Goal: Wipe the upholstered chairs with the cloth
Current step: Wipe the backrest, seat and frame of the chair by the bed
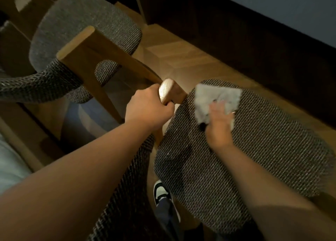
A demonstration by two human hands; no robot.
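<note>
On the near chair's rounded tweed seat (245,159), toward its far-left edge, lies the pale, crumpled cloth (216,99), pressed by the right hand (219,126); blur hides its fingers. Left of the seat, the left hand (147,109) grips the wooden post (169,91). Bare parquet floor (181,59) lies beyond.

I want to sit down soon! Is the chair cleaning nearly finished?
Can't tell what's already clean; nothing looks different on the fabric. Right now the right hand presses the cloth on the near chair seat, while the left hand grips its wooden post. The other chair sits untouched, so probably more to go.
</note>
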